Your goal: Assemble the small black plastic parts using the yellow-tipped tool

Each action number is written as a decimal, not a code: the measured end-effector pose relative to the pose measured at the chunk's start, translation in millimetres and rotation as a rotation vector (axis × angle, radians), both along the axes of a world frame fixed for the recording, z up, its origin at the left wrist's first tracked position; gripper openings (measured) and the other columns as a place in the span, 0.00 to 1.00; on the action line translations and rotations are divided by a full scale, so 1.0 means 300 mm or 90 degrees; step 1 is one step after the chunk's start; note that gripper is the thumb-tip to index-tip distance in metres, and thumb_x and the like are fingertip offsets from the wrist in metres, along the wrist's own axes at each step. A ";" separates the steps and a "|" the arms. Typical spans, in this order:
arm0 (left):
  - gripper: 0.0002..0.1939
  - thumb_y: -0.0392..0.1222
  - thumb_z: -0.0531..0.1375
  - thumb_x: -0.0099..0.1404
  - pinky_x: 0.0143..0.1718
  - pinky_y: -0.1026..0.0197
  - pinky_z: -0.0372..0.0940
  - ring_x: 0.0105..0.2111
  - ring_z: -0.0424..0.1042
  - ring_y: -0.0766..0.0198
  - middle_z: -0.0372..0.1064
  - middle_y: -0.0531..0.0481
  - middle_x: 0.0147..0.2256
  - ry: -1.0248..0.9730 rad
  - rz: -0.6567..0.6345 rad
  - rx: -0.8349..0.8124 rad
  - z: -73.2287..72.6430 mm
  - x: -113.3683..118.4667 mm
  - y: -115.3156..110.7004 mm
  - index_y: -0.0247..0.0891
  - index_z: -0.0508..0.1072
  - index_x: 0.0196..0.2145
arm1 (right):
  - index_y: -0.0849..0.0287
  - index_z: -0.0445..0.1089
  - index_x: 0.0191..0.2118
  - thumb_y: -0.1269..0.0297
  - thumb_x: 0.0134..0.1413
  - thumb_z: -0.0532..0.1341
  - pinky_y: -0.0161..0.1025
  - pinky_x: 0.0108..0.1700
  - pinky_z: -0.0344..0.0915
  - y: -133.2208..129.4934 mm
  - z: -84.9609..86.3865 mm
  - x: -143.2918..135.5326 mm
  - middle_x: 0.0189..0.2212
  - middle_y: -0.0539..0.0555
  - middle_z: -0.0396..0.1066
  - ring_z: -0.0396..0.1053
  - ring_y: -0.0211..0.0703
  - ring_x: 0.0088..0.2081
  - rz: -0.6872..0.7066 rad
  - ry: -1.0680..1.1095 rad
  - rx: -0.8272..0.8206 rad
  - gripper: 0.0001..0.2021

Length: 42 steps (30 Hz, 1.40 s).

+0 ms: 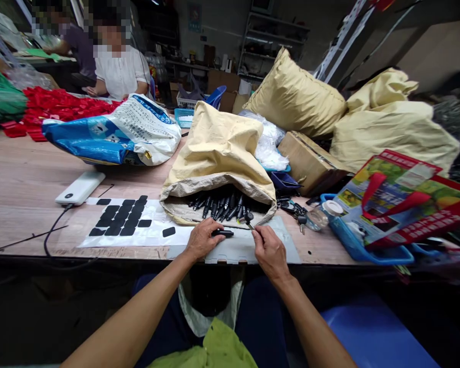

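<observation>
My left hand (204,239) is closed on a small black pen-shaped piece (224,233) above a grey sheet (230,251) at the table's front edge. A little to the right, my right hand (269,251) pinches a thin short piece with a round black end (249,217); its exact kind is too small to make out. Just beyond both hands a cream cloth sack (218,138) lies with its mouth facing me. Inside it are many similar black pen-shaped pieces (224,204), partly hidden by the cloth.
Left are a white sheet with black rounded stickers (117,220), a white power bank (80,187), and a blue-white bag (115,133). Right stand a clear jar (317,219), keys (302,221), and a blue basket (352,248) with a shopping bag. Two people sit beyond red pieces (61,107).
</observation>
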State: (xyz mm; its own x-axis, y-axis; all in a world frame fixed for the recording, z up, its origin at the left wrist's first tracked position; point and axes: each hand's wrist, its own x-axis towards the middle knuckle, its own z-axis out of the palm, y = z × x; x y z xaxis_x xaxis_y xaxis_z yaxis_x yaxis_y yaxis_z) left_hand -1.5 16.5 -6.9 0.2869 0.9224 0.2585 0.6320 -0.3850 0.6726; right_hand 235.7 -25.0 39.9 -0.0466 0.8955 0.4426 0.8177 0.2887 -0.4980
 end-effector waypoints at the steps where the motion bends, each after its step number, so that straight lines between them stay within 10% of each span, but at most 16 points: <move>1: 0.09 0.43 0.66 0.63 0.44 0.58 0.64 0.42 0.71 0.58 0.72 0.51 0.38 0.000 0.000 -0.002 0.001 0.000 0.000 0.45 0.79 0.43 | 0.55 0.72 0.45 0.60 0.71 0.51 0.39 0.46 0.64 -0.009 0.001 -0.022 0.39 0.56 0.74 0.72 0.45 0.43 0.009 0.009 -0.008 0.12; 25: 0.09 0.42 0.66 0.64 0.44 0.57 0.64 0.41 0.71 0.58 0.71 0.49 0.36 0.005 -0.004 0.000 -0.002 0.002 0.001 0.45 0.82 0.43 | 0.53 0.74 0.55 0.64 0.71 0.53 0.37 0.44 0.64 -0.057 -0.021 -0.099 0.37 0.55 0.74 0.72 0.45 0.41 0.024 -0.108 0.010 0.16; 37: 0.10 0.43 0.59 0.70 0.47 0.58 0.62 0.43 0.70 0.59 0.71 0.50 0.40 -0.078 -0.061 -0.051 0.012 -0.020 0.004 0.42 0.79 0.44 | 0.56 0.78 0.48 0.67 0.65 0.57 0.40 0.43 0.61 0.052 -0.073 0.179 0.35 0.56 0.73 0.66 0.47 0.39 -0.096 -0.239 0.075 0.12; 42: 0.10 0.42 0.58 0.70 0.48 0.58 0.62 0.43 0.70 0.59 0.71 0.50 0.39 -0.062 -0.064 -0.035 0.014 -0.016 0.000 0.42 0.79 0.43 | 0.57 0.78 0.49 0.62 0.64 0.59 0.45 0.49 0.66 0.063 -0.019 0.033 0.43 0.60 0.75 0.69 0.49 0.44 -0.002 0.025 0.009 0.14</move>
State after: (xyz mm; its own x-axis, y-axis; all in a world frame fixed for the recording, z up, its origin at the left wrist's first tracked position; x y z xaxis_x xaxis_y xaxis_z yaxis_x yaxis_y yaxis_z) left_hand -6.3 16.4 -2.8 0.3551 0.9037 0.2393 0.5221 -0.4041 0.7511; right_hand 245.6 -6.0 34.1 -0.0263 0.8896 0.4560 0.7988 0.2929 -0.5255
